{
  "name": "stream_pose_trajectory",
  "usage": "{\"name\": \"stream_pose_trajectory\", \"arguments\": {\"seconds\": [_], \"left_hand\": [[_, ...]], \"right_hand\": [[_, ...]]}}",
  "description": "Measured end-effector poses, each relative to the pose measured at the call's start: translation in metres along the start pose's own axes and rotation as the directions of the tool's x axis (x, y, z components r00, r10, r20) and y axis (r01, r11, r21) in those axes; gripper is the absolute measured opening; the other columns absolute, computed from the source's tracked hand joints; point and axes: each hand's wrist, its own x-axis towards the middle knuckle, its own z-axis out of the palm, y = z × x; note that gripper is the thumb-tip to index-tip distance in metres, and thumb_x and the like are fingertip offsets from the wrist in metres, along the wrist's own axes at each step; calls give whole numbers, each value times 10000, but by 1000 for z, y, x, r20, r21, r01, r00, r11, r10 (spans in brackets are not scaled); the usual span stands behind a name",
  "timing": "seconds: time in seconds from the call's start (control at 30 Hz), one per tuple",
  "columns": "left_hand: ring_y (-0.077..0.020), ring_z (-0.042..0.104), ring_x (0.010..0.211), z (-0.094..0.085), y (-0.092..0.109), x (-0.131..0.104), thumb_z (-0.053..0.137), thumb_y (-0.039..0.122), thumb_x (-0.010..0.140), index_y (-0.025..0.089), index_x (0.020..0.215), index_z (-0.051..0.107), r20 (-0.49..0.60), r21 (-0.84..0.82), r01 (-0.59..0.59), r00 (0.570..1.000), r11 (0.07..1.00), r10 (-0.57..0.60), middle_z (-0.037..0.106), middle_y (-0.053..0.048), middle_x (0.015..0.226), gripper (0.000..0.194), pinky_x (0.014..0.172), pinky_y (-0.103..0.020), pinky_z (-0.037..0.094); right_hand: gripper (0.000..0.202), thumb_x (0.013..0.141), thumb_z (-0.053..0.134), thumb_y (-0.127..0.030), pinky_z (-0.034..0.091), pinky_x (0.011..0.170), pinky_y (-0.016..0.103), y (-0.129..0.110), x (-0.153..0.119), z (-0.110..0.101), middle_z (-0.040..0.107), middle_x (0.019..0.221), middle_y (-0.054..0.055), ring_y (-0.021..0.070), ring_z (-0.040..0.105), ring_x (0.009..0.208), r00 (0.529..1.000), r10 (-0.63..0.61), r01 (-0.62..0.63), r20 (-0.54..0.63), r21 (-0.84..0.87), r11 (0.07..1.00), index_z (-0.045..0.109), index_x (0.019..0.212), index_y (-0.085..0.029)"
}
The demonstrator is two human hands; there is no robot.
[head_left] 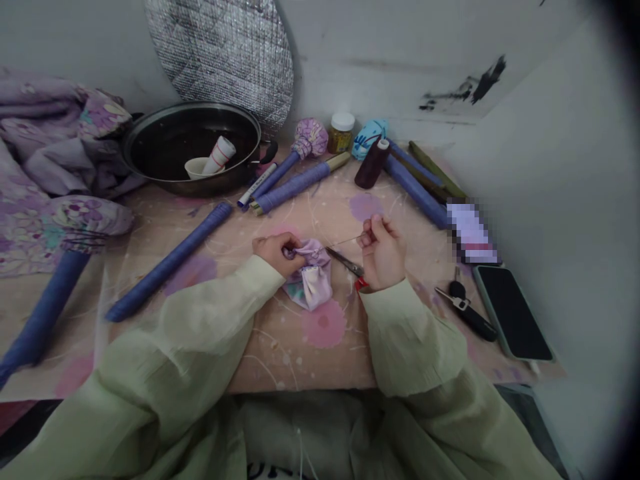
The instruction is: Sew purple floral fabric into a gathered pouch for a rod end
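The left hand (pixel 280 255) clamps gathered cloth (pixel 316 291) between its fingers, anchoring it while the right hand (pixel 385 252), fingers together, seemingly pinches thread (pixel 346 242) taut.

Creased, matt cloth piece (pixel 315 283) and scissors (pixel 345 261) with dull metal blades.
The pan (pixel 180 187) is smooth, dark metal with a glossy rim; the round pad (pixel 225 53) has a rough, quilted, foil-like shine. The jar (pixel 341 137) wears a smooth lid, seemingly plastic. Wound thread gives the spool (pixel 371 165) a matt surface. The phone (pixel 513 313) has a glossy, glass-like screen, the sleeve (pixel 415 340) is matt, wrinkled cloth, and the desk (pixel 270 363) has a smooth printed covering.
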Motion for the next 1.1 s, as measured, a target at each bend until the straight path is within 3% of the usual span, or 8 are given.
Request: {"name": "stream_pose_trajectory", "arguments": {"seconds": [0.13, 0.33, 0.7, 1.1], "left_hand": [[-242, 614, 809, -3, 5, -8, 567, 282, 601, 195, 771, 618, -62, 252, -123, 988, 960, 143, 675, -27, 770, 198, 883, -449, 306], [-243, 620, 766, -4, 10, -15, 507, 233, 619, 179, 776, 579, -60, 384, -177, 975, 906, 215, 677, -45, 750, 181, 874, -446, 298], [-219, 587, 691, -6, 13, -15, 480, 210, 587, 178, 822, 513, -73, 455, -191, 966, 870, 250, 611, -38, 669, 239, 845, -420, 325], [-242, 558, 748, -6, 11, -15, 488, 210, 558, 180, 781, 506, -68, 435, -201, 965, 878, 254, 585, -48, 636, 226, 844, -438, 310]], "right_hand": [[230, 681, 688, -296, 268, 419, 198, 0, 0, 0, 481, 580, -72, 28, 354, 427, 1000, -9, 9, -13, -4, 1000, 490, 639, -185], [254, 666, 698, -323, 262, 419, 202, 0, -1, 1, 485, 585, -66, 28, 356, 432, 999, -28, 28, -21, -13, 1000, 492, 632, -179], [248, 699, 674, -322, 278, 426, 205, -4, 0, -1, 467, 584, -74, 32, 346, 431, 997, -59, 57, -55, -34, 998, 474, 643, -187], [258, 693, 684, -320, 236, 396, 205, -5, 4, -5, 462, 552, -76, 35, 314, 403, 991, -20, 13, -132, -53, 999, 478, 610, -188]]}}
